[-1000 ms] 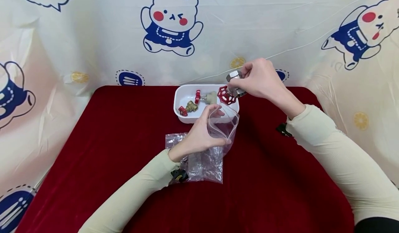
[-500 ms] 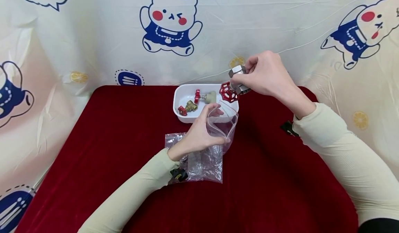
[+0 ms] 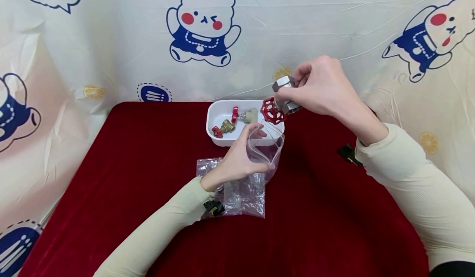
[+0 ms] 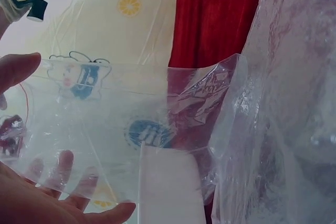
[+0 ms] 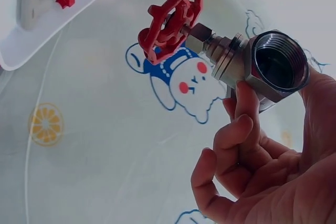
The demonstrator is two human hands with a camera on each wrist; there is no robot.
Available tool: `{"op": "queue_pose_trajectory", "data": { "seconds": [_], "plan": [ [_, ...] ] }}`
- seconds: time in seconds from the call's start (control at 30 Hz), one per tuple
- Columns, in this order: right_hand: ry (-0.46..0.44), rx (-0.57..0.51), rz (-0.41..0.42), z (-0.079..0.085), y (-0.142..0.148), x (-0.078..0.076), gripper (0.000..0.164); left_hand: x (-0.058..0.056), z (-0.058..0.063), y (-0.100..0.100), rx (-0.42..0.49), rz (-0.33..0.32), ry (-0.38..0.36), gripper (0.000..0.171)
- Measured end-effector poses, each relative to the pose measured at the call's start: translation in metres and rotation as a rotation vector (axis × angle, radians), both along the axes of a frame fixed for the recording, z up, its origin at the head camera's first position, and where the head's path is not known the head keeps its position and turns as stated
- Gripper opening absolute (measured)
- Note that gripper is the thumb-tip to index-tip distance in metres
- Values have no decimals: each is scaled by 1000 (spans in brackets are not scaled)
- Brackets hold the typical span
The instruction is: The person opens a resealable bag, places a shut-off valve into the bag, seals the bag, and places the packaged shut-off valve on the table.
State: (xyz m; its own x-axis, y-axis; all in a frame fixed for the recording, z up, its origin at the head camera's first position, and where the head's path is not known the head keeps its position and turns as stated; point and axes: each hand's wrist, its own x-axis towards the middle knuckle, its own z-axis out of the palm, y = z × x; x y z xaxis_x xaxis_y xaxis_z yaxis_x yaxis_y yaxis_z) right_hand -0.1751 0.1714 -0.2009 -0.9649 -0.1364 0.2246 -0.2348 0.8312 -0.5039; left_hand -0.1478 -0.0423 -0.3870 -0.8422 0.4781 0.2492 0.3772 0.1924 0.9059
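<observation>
In the head view, my right hand (image 3: 326, 87) grips a steel gate valve (image 3: 284, 83) by its hex body, with the red handwheel (image 3: 272, 111) tilted down and to the left. The right wrist view shows the valve's threaded opening (image 5: 281, 61) and fingers curled beneath the body. My left hand (image 3: 237, 159) holds a clear zip bag (image 3: 266, 151) with its mouth spread wide between thumb and fingers. The handwheel hangs just above that mouth, outside the bag. Through the plastic in the left wrist view show the left fingers (image 4: 65, 169).
A white plastic bin (image 3: 213, 140) stands behind the left hand. Inside lie a small brass valve (image 3: 228, 126) and a beige-bodied valve (image 3: 251, 116), both with red handles. Flat clear bags (image 3: 254, 200) lie under the left wrist on the red cloth (image 3: 148, 178). A printed curtain (image 3: 259, 29) hangs behind.
My right hand has risen slightly and shifted right with the valve, then nearly stopped. The left hand and the zip bag stay almost still.
</observation>
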Motion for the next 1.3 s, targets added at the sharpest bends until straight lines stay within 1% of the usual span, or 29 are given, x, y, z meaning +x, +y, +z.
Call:
{"op": "queue_pose_trajectory", "data": {
  "seconds": [0.23,0.4,0.63,0.8,0.97,1.1,1.3],
  "plan": [
    [33,23,63,3,-6,12,36,0,1,0,-13,9,-10,103],
    [42,48,112,3,-11,20,33,1,2,-1,-53,40,-34,108],
    [36,75,130,0,-16,28,35,-1,1,-1,-34,45,-34,107],
    [18,83,144,-4,-17,29,35,-2,2,0,-13,38,-38,104],
    [-2,81,164,-7,-19,29,31,-1,3,-1,-30,55,-43,106],
    [-17,72,162,-8,-20,29,30,-1,3,0,-31,54,-38,105],
    [-22,94,160,-14,-23,28,32,0,3,1,-1,43,-53,104]
  ]
}}
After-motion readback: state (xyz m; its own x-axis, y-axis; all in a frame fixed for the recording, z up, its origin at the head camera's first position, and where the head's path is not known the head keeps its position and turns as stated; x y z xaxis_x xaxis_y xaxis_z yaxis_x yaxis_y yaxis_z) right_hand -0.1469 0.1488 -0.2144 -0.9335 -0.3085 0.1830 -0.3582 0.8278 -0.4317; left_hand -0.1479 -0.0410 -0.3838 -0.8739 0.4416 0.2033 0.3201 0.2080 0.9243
